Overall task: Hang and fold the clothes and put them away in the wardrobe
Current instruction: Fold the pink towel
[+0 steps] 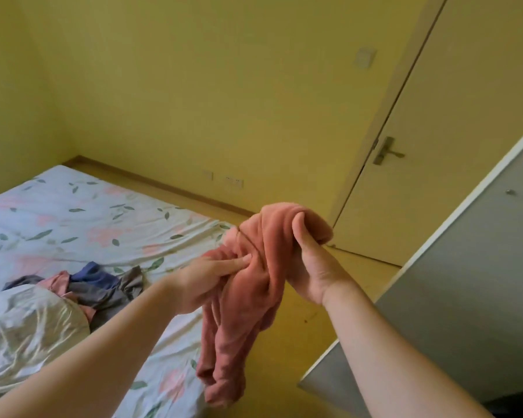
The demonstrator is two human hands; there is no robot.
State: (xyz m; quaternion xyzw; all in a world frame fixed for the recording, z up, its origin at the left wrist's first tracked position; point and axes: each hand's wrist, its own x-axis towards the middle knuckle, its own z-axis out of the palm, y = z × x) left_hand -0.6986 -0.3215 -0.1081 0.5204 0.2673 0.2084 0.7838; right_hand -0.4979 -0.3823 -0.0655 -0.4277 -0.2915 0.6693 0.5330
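Right grip [311, 267] clasps the pink garment [242, 342] at its top; left grip [206, 282] pinches its middle. Spread it flat on the bed [73, 212] before folding.

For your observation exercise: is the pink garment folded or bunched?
Bunched: the pink garment droops in loose creases from the right hand; the left hand pinches its middle.

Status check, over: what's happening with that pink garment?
Right grip holds pink garment aloft; left grip pinches its folds. Clothes pile on bed. Nothing in the way.
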